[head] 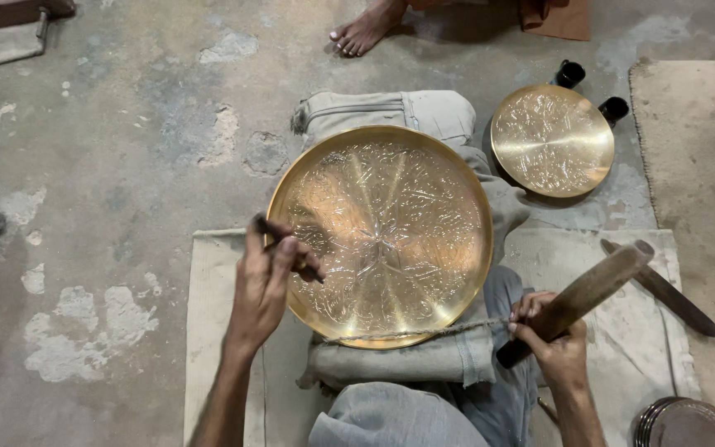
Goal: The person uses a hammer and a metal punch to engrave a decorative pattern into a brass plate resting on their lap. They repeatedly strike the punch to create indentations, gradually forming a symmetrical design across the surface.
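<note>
A large round brass plate (382, 236) with fine engraved marks rests on my legs, held at its near edge by a thin cord (424, 333). My left hand (265, 285) grips a dark metal chisel (312, 271), its tip touching the plate's left side. To the right of the plate, my right hand (549, 339) is closed around a wooden mallet (589, 291), raised off the plate and angled up to the right.
A smaller brass plate (552, 141) lies on the floor at the upper right, with two small black cups (571, 73) beside it. A dark tool (664, 290) lies on the cloth mat (217, 331). Another person's bare foot (366, 31) is at the top. Stacked dark plates (688, 424) sit bottom right.
</note>
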Motion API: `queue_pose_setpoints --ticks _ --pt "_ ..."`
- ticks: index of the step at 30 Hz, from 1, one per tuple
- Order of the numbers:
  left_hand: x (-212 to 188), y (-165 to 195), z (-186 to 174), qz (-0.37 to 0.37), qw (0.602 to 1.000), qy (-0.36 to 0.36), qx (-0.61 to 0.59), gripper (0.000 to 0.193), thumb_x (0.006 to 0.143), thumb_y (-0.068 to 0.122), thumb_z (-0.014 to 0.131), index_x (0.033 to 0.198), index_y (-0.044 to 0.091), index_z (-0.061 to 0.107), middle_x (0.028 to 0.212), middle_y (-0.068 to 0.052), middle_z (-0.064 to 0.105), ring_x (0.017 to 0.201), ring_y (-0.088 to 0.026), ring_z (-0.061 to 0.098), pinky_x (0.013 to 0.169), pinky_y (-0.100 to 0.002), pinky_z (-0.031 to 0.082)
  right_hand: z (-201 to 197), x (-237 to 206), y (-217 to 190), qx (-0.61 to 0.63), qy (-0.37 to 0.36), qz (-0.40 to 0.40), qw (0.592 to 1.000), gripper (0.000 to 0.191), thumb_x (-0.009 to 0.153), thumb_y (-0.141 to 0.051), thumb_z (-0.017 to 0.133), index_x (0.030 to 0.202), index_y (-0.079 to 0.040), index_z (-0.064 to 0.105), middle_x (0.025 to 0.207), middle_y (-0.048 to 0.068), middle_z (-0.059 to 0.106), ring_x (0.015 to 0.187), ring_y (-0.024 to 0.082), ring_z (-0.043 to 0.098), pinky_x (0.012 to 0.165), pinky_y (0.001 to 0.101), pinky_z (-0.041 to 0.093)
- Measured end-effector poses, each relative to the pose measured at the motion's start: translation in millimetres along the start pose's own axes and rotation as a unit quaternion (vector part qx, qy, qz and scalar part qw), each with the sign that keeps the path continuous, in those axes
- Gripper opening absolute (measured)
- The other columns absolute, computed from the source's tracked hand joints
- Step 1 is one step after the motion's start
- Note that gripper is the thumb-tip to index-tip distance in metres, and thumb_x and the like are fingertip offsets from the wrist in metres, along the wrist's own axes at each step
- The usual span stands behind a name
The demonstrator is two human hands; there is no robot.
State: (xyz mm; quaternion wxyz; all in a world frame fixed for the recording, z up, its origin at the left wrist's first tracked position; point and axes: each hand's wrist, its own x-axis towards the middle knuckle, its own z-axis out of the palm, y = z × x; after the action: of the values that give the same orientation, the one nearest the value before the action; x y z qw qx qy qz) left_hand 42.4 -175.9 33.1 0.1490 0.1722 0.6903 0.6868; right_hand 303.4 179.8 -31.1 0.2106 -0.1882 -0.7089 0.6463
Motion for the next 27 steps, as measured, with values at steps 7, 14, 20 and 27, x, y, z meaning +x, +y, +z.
queue_pose_setpoints --ticks 7,14,20,27 --pt "82.4 -0.3 59.7 0.087 0.981 -0.171 0.038 0.061 0.098 0.018 0.065 0.150 0.013 0.032 0.104 -0.016 0.076 0.088 -0.023 0.080 0.076 -0.038 0.072 -2.2 -43.4 44.4 -0.005 0.023 -0.003 1.000 0.029 0.081 0.013 0.070 0.098 -0.006 0.056 0.096 0.006 0.056 0.094 0.016 0.058 0.082 0.0310 0.052" --pt "110.9 -4.9 92.2 0.089 0.952 -0.289 0.053 0.065 0.096 0.016 0.070 0.151 0.019 0.035 0.101 -0.014 0.080 0.088 -0.022 0.082 0.079 -0.040 0.072 -21.9 -37.1 35.2 -0.045 0.028 0.158 0.986 0.011 0.096 -0.007 0.070 0.096 0.000 0.062 0.080 0.011 0.067 0.071 0.020 0.068 0.066 0.0347 0.058" --pt "118.8 -11.3 103.6 0.191 0.925 -0.307 0.114 0.057 0.098 0.012 0.071 0.148 0.022 0.046 0.103 -0.010 0.081 0.086 -0.019 0.082 0.075 -0.036 0.073 -17.9 -8.0 -33.9 -0.220 0.021 0.049 0.974 0.040 0.086 -0.011 0.074 0.121 0.000 0.059 0.092 0.007 0.068 0.078 0.013 0.067 0.068 0.0285 0.058" --pt "113.5 -17.0 107.2 0.228 0.911 -0.315 0.137 0.056 0.094 0.012 0.073 0.145 0.023 0.052 0.103 -0.004 0.081 0.086 -0.015 0.081 0.078 -0.033 0.070 -6.9 18.1 -82.4 -0.334 0.001 0.142 0.932 0.056 0.080 -0.010 0.080 0.131 -0.001 0.059 0.080 0.013 0.070 0.057 0.020 0.066 0.049 0.0363 0.055"
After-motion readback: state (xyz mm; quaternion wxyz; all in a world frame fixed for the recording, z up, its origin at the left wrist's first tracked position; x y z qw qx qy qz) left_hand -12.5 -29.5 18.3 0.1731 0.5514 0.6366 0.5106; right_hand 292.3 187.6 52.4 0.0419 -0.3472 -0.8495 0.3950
